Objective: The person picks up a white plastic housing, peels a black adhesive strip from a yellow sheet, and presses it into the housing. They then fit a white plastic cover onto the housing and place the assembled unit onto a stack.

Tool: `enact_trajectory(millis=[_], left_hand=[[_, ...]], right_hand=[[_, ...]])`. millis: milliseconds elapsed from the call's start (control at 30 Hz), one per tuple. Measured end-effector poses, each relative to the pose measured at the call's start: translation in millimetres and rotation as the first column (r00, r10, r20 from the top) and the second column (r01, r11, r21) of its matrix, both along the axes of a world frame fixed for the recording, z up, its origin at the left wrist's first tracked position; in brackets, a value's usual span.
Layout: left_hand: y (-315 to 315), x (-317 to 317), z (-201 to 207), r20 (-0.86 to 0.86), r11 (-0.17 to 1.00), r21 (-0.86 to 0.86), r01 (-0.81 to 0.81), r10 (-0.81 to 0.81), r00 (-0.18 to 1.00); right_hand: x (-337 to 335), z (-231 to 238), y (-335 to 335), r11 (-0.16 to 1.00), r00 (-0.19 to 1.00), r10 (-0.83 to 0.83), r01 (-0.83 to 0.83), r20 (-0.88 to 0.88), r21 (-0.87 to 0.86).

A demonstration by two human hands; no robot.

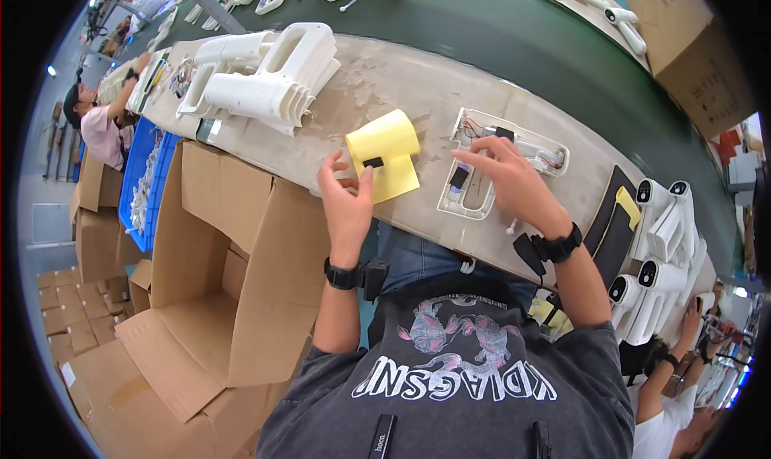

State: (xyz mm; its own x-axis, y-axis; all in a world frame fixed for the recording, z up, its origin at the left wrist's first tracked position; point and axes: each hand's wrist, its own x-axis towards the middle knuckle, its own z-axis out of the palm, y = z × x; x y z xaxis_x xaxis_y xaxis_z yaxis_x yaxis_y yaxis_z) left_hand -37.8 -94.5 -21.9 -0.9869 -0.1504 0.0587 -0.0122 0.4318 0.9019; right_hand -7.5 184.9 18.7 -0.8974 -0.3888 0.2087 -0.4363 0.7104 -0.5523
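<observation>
A curled sheet of yellow backing paper [385, 138] lies on the bench with a small black pad [373, 163] on it. My left hand [347, 210] is at the sheet's near left edge, fingers apart, its thumb tip close beside the pad. To the right lies an open white plastic half-shell [554, 155] with a looped handle, thin wires and a motor-like part. A black pad [458, 177] sits on a purple part in its handle. My right hand [518, 182] reaches over this shell with fingers spread, partly hiding it; nothing shows in its grip.
Stacked white shells [265, 89] stand left on the bench. Finished white devices [662, 278] and a black sheet [609, 210] lie right. A green conveyor [450, 41] runs behind. An open cardboard box [273, 282] and blue bin [165, 158] stand left. Co-workers are at both sides.
</observation>
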Motion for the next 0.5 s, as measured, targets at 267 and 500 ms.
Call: enact_trajectory(millis=[267,500], left_hand=[[-126,27,18,-0.033,0.974,-0.054,-0.222,0.220,0.975],[-354,32,-8,0.106,0.734,-0.647,-0.209,0.358,0.928]], right_hand=[[35,4,7,0.972,0.983,-0.169,0.178,0.069,-0.154],[74,-12,-46,0.957,0.959,0.038,0.046,0.281,-0.288]])
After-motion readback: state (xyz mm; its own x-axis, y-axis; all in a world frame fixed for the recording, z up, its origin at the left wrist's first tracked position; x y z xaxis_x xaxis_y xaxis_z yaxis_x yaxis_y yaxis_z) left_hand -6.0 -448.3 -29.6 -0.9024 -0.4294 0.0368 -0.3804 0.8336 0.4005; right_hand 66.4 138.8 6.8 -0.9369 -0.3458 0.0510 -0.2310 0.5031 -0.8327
